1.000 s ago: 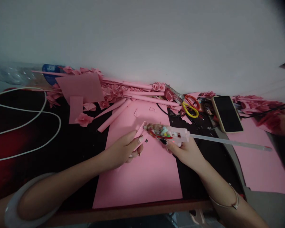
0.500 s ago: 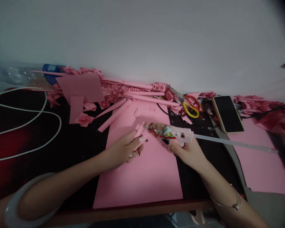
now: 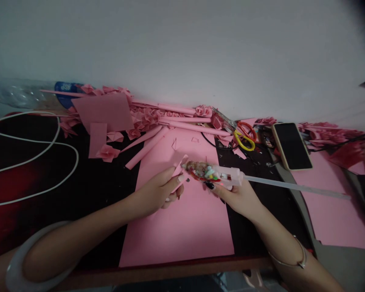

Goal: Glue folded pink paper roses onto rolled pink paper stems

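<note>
My left hand point(image 3: 159, 190) is closed around a small folded pink paper piece point(image 3: 181, 165), held just above a large pink paper sheet point(image 3: 182, 211). My right hand point(image 3: 234, 194) grips a pink glue gun point(image 3: 219, 173) covered in colourful stickers, with its nozzle touching the paper piece. A long clear glue stick point(image 3: 295, 187) juts from the back of the gun toward the right.
Rolled pink paper tubes point(image 3: 182, 125) and folded paper roses point(image 3: 108, 152) lie along the wall. Scissors with red and yellow handles point(image 3: 245, 136), a phone point(image 3: 291, 146), a white cable point(image 3: 33, 158) and a plastic bottle point(image 3: 27, 94) rest on the dark table. Another pink sheet point(image 3: 331, 211) lies at right.
The glue gun's nozzle has shifted slightly left and down onto the paper piece. My left hand has stayed still.
</note>
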A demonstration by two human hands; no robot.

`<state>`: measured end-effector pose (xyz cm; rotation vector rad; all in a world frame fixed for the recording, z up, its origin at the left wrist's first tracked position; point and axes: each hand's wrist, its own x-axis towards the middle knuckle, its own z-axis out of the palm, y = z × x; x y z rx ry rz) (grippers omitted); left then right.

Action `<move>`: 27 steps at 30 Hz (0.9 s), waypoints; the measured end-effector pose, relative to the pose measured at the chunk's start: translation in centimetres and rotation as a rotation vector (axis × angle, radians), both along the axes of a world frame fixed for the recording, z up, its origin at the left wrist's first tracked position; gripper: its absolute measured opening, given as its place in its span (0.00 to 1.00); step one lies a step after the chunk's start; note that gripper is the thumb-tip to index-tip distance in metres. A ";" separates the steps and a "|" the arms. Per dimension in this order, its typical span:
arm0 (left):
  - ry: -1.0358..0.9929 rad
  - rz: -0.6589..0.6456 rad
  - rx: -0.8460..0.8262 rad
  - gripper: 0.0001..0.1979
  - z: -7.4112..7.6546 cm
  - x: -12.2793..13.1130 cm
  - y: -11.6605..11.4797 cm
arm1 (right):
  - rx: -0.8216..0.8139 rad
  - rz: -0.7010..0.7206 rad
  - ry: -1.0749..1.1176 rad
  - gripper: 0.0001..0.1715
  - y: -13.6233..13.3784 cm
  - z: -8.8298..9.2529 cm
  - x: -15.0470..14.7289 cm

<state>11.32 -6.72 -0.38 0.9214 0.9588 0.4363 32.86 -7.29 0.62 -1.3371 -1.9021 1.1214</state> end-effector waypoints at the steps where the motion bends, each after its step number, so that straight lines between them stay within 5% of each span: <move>1: -0.007 -0.002 0.008 0.08 -0.1 -0.1 0.0 | -0.034 -0.003 0.014 0.12 0.0 0.1 0.0; 16: 0.040 0.007 -0.022 0.08 0.2 0.1 0.0 | -0.121 -0.057 0.124 0.15 0.0 -0.1 0.1; 27: 0.004 -0.007 0.019 0.08 -0.2 -0.1 0.1 | -0.096 0.015 0.063 0.07 0.0 0.3 -0.2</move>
